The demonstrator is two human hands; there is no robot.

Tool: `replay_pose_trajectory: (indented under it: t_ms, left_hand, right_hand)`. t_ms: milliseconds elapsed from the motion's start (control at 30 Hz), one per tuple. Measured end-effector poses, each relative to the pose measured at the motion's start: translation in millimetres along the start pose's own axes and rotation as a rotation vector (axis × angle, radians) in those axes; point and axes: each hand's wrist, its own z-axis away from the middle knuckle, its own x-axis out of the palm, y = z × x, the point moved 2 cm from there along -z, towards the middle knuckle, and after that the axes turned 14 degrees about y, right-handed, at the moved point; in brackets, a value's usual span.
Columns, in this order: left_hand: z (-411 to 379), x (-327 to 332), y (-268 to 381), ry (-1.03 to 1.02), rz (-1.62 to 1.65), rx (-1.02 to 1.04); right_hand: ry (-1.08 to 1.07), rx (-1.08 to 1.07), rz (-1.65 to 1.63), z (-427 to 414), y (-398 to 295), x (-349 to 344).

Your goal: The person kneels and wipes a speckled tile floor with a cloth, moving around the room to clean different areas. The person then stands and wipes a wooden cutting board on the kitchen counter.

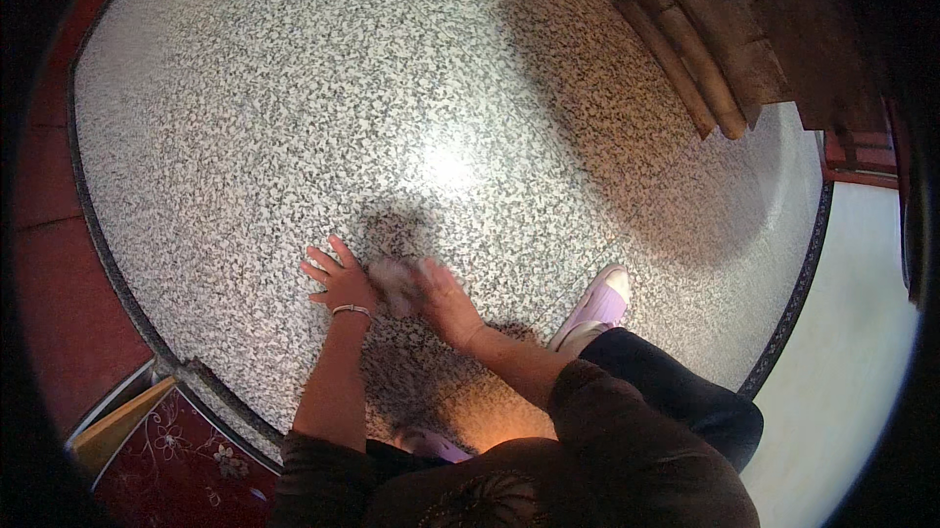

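Near the lower middle of the view, my right hand (448, 304) holds a pale, motion-blurred cloth (396, 284) low over the grey-and-white speckled floor (279, 138). Blur hides the cloth's edges and the tips of my right fingers. Just left of the cloth is my left hand (346, 285), palm down with its fingers spread and nothing in its grasp. A thin bracelet (352, 309) circles the left wrist. Whether the left palm rests on the floor I cannot tell.
Dark brown wooden furniture (705, 50) stands at the upper right. My lavender shoe (606, 296) is on the floor, right of my hands. A dark border strip (95, 234) edges the floor beside red tiles (59, 263). A red floral panel (183, 454) is at lower left.
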Motion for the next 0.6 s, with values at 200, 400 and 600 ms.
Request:
replay_pose_trajectory:
  t_ms: [200,400,600]
  left_hand:
    - [9,-25,2,-0.093,-0.021,0.017]
    - [9,-48,13,-0.206,-0.06,-0.027]
    - [2,-48,7,-0.234,0.033,-0.058]
  right_hand:
    - [0.402,0.649,0.149,-19,147,-98]
    - [0.662,0.864,-0.107,-33,154,-107]
    - [0.14,1.091,-1.804,-137,12,-185]
